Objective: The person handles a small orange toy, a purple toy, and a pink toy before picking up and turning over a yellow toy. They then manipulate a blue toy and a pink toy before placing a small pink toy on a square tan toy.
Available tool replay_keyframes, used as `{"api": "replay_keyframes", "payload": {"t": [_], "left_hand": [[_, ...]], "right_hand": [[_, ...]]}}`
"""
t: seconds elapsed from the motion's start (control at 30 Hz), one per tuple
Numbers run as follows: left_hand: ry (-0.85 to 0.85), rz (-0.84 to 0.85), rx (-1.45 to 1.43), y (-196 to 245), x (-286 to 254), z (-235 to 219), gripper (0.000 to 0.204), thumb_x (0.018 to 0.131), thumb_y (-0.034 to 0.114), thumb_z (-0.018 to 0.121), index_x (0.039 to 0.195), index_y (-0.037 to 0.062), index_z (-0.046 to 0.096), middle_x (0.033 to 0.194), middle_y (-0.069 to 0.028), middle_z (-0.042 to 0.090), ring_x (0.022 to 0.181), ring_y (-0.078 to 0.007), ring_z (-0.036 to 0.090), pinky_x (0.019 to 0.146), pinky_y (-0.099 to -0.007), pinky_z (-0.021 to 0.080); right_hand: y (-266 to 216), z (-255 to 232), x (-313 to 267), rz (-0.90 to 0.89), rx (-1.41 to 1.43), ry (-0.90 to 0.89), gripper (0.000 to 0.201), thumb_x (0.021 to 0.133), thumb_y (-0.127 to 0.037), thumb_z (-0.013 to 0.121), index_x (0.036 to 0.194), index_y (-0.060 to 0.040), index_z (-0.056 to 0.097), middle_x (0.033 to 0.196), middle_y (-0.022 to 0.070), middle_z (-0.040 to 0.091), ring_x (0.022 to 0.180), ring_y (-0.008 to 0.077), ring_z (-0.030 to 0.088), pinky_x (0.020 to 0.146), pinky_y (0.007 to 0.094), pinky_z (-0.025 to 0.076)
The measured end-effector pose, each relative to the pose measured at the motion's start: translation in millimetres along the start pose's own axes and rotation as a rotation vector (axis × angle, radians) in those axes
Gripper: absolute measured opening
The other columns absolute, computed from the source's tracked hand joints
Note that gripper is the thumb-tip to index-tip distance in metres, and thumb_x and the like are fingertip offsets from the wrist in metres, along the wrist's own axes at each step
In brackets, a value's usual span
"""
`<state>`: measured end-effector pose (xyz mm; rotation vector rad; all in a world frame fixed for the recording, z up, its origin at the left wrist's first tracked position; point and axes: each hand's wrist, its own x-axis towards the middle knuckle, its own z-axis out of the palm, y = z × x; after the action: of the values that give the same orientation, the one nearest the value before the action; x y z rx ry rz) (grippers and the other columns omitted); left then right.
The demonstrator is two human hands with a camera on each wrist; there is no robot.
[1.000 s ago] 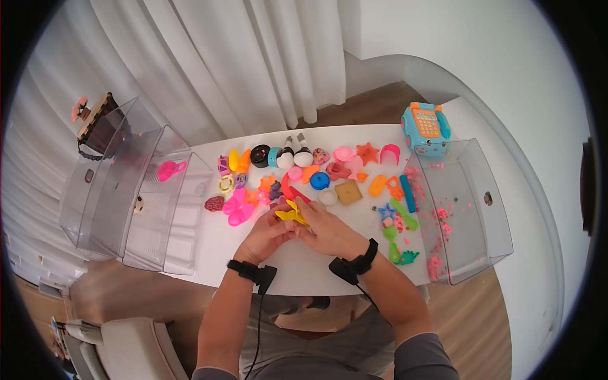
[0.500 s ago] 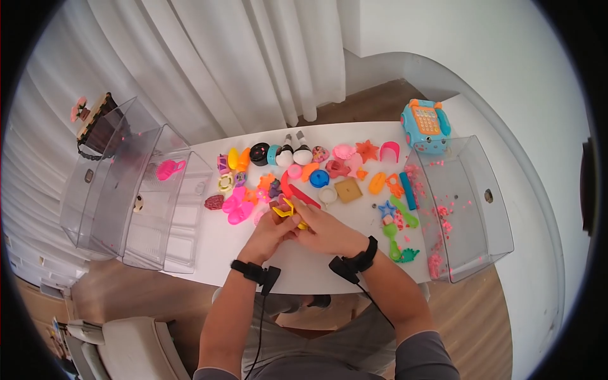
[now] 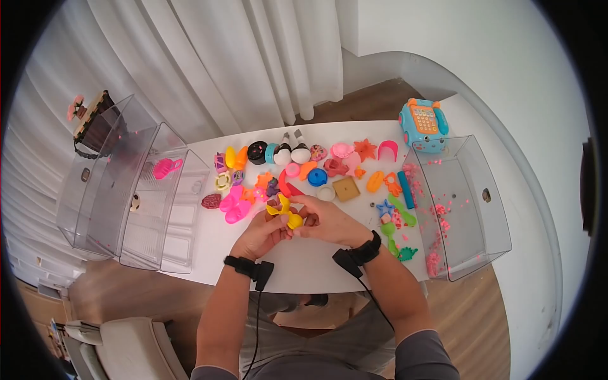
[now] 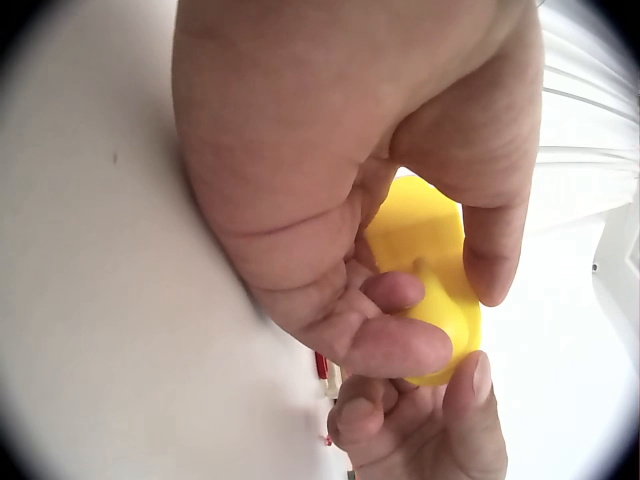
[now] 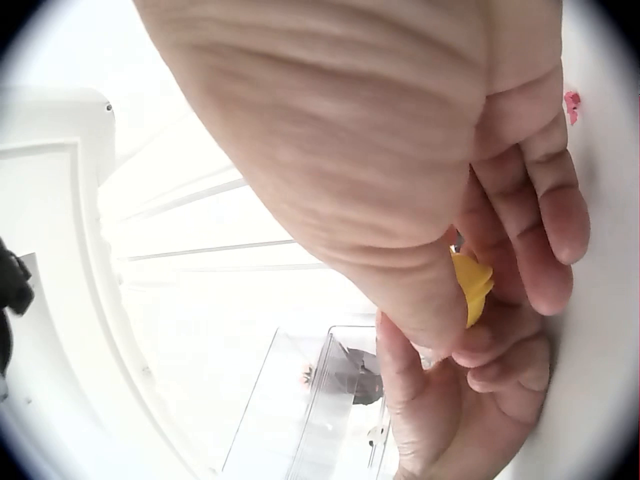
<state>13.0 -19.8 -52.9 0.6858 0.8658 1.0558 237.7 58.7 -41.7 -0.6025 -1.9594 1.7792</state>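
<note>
A yellow toy piece (image 3: pixel 295 220) with two prongs is held between both hands, above the near middle of the white table. The left hand (image 3: pixel 258 235) grips it from the left, and in the left wrist view its thumb and curled fingers lie around the yellow piece (image 4: pixel 415 230). From the right, the right hand (image 3: pixel 332 221) pinches its rounded end; in the right wrist view the hand (image 5: pixel 400 150) covers most of the yellow piece (image 5: pixel 474 285). The fingertips of both hands are close together.
Colourful toys, such as a blue round piece (image 3: pixel 317 177) and a tan square (image 3: pixel 346 189), spread beyond the hands. Clear bins stand left (image 3: pixel 142 209) and right (image 3: pixel 472 209); a toy phone (image 3: pixel 423 125) is at the back right.
The yellow piece has been turned between the hands, its prongs now pointing up and away and its rounded end showing. The right hand's fingers have opened out a little from it.
</note>
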Motion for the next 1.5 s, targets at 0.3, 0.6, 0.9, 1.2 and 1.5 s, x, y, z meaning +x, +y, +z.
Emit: {"api": "replay_keyframes", "payload": {"t": [0.3, 0.6, 0.9, 1.2, 1.5], "left_hand": [[-0.033, -0.07, 0.029, 5, 5, -3, 0.047, 0.099, 0.026, 0.074, 0.135, 0.0041, 0.054, 0.117, -0.0069, 0.067, 0.093, -0.0162, 0.068, 0.079, -0.0285, 0.057], [-0.073, -0.127, 0.19, 11, 7, 5, 0.044, 0.101, 0.029, 0.071, 0.134, 0.0034, 0.055, 0.116, -0.0059, 0.068, 0.091, -0.0131, 0.068, 0.075, -0.0264, 0.057], [0.001, -0.063, 0.248, 4, 3, 8, 0.051, 0.103, 0.037, 0.068, 0.134, -0.0018, 0.058, 0.121, -0.0098, 0.068, 0.104, -0.0191, 0.069, 0.084, -0.0347, 0.059], [-0.01, -0.094, 0.249, 7, 8, -1, 0.053, 0.104, 0.038, 0.068, 0.135, -0.0028, 0.057, 0.123, -0.0137, 0.07, 0.107, -0.0237, 0.073, 0.092, -0.038, 0.062], [-0.019, -0.147, 0.245, 10, 10, 5, 0.051, 0.106, 0.036, 0.064, 0.138, -0.0026, 0.054, 0.126, -0.0125, 0.069, 0.107, -0.0231, 0.074, 0.091, -0.0386, 0.064]], "right_hand": [[-18, 9, -5, -0.021, -0.137, 0.065, 0.101, 0.086, -0.007, 0.081, 0.169, -0.0205, 0.024, 0.102, 0.0118, 0.072, 0.075, 0.016, 0.068, 0.072, 0.03, 0.055], [-9, 14, -3, -0.146, -0.512, 0.109, 0.08, 0.084, -0.021, 0.083, 0.155, -0.0167, 0.046, 0.103, 0.0141, 0.075, 0.08, 0.0301, 0.075, 0.072, 0.0391, 0.058], [2, 16, -2, -0.214, -0.6, 0.214, 0.073, 0.083, -0.033, 0.081, 0.148, -0.0167, 0.052, 0.097, 0.0134, 0.074, 0.084, 0.0333, 0.073, 0.074, 0.0446, 0.057], [-12, 15, -8, -0.184, -0.634, 0.227, 0.065, 0.081, -0.031, 0.078, 0.14, -0.014, 0.056, 0.098, 0.0146, 0.073, 0.091, 0.0367, 0.072, 0.076, 0.0495, 0.056], [-10, 15, -8, -0.179, -0.637, 0.219, 0.059, 0.085, -0.024, 0.074, 0.139, -0.0132, 0.053, 0.101, 0.0131, 0.073, 0.093, 0.036, 0.072, 0.076, 0.0482, 0.056]]}}
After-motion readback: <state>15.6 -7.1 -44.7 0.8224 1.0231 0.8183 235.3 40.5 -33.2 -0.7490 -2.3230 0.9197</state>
